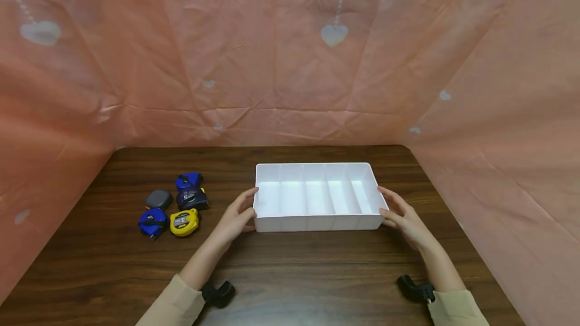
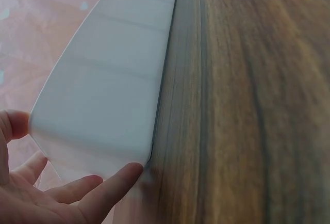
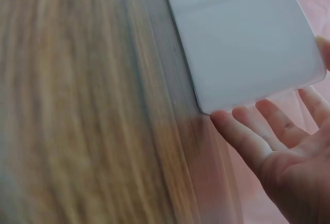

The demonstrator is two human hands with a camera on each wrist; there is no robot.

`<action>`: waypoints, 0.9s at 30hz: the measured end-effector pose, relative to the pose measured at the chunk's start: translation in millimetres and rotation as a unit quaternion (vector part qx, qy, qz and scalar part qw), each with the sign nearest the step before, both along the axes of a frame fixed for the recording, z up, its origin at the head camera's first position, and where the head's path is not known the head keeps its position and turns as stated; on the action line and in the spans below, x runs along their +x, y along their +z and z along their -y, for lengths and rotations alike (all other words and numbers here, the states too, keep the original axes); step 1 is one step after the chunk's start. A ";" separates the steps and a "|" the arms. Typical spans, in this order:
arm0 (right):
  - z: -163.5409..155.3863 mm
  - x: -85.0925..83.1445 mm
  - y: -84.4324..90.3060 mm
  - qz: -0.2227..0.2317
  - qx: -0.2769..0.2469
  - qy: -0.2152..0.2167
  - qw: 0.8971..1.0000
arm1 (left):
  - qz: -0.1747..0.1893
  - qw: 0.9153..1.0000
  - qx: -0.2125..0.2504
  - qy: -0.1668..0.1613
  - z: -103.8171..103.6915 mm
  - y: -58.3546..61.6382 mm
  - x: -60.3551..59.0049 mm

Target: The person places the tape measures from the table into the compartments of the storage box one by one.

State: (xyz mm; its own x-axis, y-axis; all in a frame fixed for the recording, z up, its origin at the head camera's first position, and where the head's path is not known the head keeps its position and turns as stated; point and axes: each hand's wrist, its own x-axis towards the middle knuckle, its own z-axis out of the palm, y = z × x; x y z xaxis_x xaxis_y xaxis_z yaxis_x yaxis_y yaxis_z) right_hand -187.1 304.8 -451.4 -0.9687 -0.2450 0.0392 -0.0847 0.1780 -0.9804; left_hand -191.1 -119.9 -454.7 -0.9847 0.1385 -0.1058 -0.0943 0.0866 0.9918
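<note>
White five-compartment tray (image 1: pixel 317 223): directly between your two hands, long side towards you, its base seemingly on the wooden table (image 1: pixel 294 265); a slight lift would be hard to tell.
Left hand (image 1: pixel 233 219): your fingers spread along the tray's left end, tips touching it, thumb near the front corner by the rim.
Right hand (image 1: pixel 405 223): your fingers extend against the right end, the lowest tip down by the base.
Hold: your hands are apart, bracing the tray from both ends; neither curls round a wall.
Step in hand: you appear to be steadying or squaring the tray.
Next move: sliding it calls for even pressure from both sides; releasing it calls for parting your hands together, so it does not skew.
Tape measures: left of your left hand, a yellow one (image 1: pixel 184 222), a dark blue one marked 5 (image 1: pixel 192 198), a blue one (image 1: pixel 187 181) beyond it; farther left, another blue one (image 1: pixel 152 222) and a grey case (image 1: pixel 158 199).
</note>
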 end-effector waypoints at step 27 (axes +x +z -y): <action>11.5 6.4 -2.2 0.010 -0.007 0.018 1.000 | 0.011 1.000 -0.012 -0.019 19.6 4.1 15.5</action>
